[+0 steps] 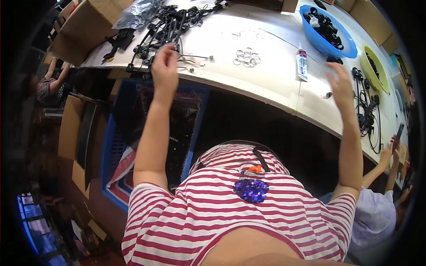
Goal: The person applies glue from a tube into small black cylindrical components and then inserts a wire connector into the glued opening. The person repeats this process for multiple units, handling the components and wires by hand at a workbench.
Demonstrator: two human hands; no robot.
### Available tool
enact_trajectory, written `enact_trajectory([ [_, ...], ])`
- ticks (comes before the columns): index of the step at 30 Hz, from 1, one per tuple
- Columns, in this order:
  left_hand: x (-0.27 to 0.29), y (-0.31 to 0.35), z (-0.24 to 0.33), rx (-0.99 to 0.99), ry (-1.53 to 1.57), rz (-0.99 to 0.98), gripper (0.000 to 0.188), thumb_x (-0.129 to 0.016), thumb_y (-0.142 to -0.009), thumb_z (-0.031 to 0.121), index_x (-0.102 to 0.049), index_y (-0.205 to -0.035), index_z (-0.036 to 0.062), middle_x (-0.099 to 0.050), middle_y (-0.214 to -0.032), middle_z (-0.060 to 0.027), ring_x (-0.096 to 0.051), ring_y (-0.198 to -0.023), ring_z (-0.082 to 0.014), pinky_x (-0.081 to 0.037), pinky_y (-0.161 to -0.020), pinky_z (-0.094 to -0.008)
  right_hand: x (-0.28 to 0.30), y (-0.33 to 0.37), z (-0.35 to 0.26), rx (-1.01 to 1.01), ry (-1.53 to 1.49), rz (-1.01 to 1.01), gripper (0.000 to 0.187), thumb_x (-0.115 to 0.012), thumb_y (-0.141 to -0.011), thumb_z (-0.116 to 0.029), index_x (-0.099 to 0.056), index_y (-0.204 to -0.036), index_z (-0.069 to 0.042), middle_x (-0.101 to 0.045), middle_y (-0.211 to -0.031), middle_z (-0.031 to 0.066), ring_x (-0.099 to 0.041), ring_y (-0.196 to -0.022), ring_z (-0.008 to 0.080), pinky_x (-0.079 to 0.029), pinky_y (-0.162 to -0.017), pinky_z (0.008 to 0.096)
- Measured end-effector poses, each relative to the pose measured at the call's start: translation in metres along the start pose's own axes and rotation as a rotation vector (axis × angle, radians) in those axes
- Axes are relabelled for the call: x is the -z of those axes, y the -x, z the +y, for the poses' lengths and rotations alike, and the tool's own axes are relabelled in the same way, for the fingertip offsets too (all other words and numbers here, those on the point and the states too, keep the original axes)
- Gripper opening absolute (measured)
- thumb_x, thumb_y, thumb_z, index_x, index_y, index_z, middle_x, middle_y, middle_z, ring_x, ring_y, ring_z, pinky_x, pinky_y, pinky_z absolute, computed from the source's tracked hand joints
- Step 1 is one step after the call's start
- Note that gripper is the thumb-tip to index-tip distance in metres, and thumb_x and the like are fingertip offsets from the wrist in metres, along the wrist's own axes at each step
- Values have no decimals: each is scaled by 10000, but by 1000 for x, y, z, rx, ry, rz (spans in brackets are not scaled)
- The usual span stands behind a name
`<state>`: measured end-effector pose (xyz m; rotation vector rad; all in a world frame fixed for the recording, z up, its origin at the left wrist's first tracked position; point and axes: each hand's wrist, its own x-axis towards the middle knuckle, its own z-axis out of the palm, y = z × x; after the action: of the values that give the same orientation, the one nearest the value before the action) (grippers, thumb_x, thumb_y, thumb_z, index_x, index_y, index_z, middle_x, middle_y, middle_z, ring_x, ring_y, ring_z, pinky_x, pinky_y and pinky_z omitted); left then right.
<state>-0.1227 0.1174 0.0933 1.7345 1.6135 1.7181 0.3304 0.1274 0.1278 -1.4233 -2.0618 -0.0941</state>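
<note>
My left hand (165, 70) is at the table's front edge, over the near end of a pile of black cables (171, 22). Its fingers are curled together; whatever is between them is hidden. Thin cable ends with light tips (208, 57) stick out to its right. My right hand (341, 86) is raised at the right part of the table, fingers apart and slightly blurred, with nothing visible in it. It is between a glue tube (302, 65) and a bunch of black cables (367, 108). Several small metal-coloured rings (247, 57) lie mid-table.
A blue basin (353, 49) of black parts and a yellow basin (386, 84) stand at the right. Cardboard boxes (84, 33) and a plastic bag (135, 14) are far left. Below the table sits a blue crate (108, 146). Another person (375, 210) is close on my right, holding a phone (399, 133).
</note>
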Motion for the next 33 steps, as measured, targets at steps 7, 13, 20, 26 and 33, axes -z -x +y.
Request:
enact_trajectory([
  [7,2,-109,-65,155,-661,-90,470,-577,-787,402,-565,-1073,29,-622,-928,-140,-602,-870,-274,-460,-767,-361,-109,-58,-126,102,-342,-136,137,-555,-814,-159,-637,-878,-69,-597,-949,84,-544,-945,260,-431,-824,347],
  [13,-39,-113,-36,318,-1078,-354,586,-591,-712,472,-528,-1148,85,-569,-1129,-146,-538,-1057,-306,-394,-906,-418,-147,-62,-98,122,-456,-97,98,-582,-792,-121,-653,-848,-83,-613,-870,79,-582,-829,247,-463,-737,331],
  [20,-4,-158,-84,526,-464,-389,264,-550,-758,131,-642,-997,68,-653,-936,-115,-649,-785,-189,-489,-620,-323,-138,-65,-93,72,-551,-84,100,-593,-798,-134,-656,-848,-74,-619,-866,76,-595,-764,233,-467,-698,311],
  [26,36,-188,-47,508,220,-143,301,-490,-887,91,-482,-1179,21,-640,-890,-114,-489,-490,-54,-361,-404,-163,-131,-68,-94,76,-578,-70,113,-589,-805,-146,-655,-857,-70,-619,-865,81,-587,-731,228,-465,-685,303],
  [33,30,-188,-56,250,-314,-113,364,-547,-847,154,-484,-1185,33,-631,-921,-95,-492,-588,-91,-387,-497,-225,-129,-68,-93,59,-599,-81,122,-583,-813,-148,-653,-863,-60,-620,-864,83,-585,-722,221,-462,-677,303],
])
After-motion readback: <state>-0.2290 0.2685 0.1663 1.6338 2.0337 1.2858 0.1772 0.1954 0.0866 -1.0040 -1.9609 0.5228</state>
